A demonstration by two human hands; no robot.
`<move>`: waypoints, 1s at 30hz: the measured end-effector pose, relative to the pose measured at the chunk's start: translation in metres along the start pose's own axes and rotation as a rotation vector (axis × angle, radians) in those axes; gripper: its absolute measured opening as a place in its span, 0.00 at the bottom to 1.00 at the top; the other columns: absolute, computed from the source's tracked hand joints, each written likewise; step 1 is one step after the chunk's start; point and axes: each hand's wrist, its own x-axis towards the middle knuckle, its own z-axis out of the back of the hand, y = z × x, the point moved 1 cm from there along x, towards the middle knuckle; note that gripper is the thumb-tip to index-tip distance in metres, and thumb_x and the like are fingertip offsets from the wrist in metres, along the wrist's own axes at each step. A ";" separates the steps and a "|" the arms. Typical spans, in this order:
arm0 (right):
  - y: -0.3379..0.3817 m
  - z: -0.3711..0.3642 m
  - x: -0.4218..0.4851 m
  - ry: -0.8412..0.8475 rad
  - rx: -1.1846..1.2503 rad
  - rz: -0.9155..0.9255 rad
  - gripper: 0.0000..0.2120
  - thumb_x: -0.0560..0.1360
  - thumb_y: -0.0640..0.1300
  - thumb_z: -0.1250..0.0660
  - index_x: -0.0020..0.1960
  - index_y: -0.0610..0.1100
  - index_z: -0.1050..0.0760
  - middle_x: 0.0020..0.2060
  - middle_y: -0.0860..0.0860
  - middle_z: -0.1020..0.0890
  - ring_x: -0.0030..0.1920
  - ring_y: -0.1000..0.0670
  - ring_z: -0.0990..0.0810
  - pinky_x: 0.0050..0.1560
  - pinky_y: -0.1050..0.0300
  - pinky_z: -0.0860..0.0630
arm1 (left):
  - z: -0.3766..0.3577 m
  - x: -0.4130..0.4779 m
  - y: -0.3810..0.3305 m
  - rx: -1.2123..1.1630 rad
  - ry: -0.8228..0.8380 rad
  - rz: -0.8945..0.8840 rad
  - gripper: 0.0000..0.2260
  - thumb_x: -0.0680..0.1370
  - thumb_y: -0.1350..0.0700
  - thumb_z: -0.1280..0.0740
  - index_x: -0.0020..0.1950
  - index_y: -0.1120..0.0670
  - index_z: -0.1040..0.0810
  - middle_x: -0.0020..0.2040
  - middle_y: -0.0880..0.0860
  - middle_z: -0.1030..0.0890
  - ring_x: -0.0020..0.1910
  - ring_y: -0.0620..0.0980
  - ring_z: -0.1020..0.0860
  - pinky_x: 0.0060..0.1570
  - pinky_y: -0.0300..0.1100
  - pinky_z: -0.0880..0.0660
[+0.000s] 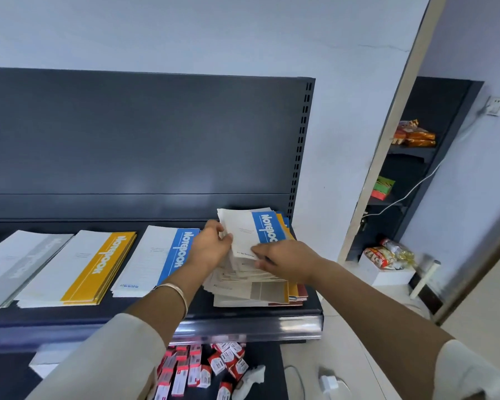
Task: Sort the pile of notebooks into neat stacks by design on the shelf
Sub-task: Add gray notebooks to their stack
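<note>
While the left hand [211,247] and right hand [282,261] are gripping the blue notebook [247,230], the loose pile [257,288] underneath is threatening to slide.

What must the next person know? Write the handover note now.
Left hand grips the left edge of the top blue-band notebook; right hand pinches its near edge.
The notebook is tilted up over the unsorted pile at the right end of the shelf.
Done: grey stack, yellow stack and blue stack lie side by side to the left.
Left: put this one on the blue stack, then sort the rest of the pile.
</note>
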 end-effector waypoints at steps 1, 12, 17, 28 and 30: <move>-0.001 0.000 0.000 -0.027 0.018 0.008 0.17 0.81 0.54 0.48 0.63 0.46 0.30 0.58 0.48 0.22 0.56 0.48 0.23 0.51 0.54 0.25 | 0.002 -0.002 -0.002 -0.082 0.002 0.048 0.11 0.79 0.51 0.37 0.56 0.55 0.30 0.49 0.56 0.20 0.41 0.53 0.23 0.36 0.42 0.27; -0.007 -0.005 0.004 -0.148 0.365 -0.081 0.19 0.81 0.53 0.46 0.66 0.44 0.29 0.62 0.48 0.25 0.62 0.49 0.28 0.56 0.52 0.24 | 0.014 -0.009 -0.004 -0.374 -0.014 0.168 0.03 0.80 0.61 0.41 0.53 0.56 0.31 0.48 0.57 0.25 0.42 0.55 0.23 0.31 0.47 0.20; -0.006 -0.009 0.013 -0.137 0.338 -0.223 0.19 0.82 0.50 0.45 0.69 0.44 0.31 0.66 0.46 0.28 0.64 0.48 0.28 0.58 0.54 0.28 | 0.042 -0.008 0.012 -0.499 -0.205 0.160 0.07 0.82 0.61 0.47 0.58 0.55 0.35 0.51 0.56 0.27 0.49 0.58 0.25 0.32 0.49 0.22; 0.025 -0.016 0.051 -0.031 0.236 -0.435 0.32 0.75 0.67 0.45 0.69 0.46 0.33 0.67 0.47 0.29 0.66 0.45 0.30 0.63 0.48 0.31 | 0.078 0.001 0.064 -0.566 -0.324 0.250 0.11 0.83 0.58 0.46 0.64 0.53 0.36 0.55 0.56 0.27 0.52 0.60 0.25 0.35 0.49 0.21; 0.031 -0.016 0.053 -0.030 0.221 -0.448 0.30 0.75 0.67 0.45 0.67 0.46 0.32 0.65 0.48 0.27 0.64 0.45 0.29 0.61 0.48 0.31 | 0.079 0.001 0.066 -0.562 -0.305 0.245 0.11 0.83 0.58 0.46 0.65 0.54 0.36 0.55 0.57 0.27 0.52 0.59 0.25 0.36 0.50 0.20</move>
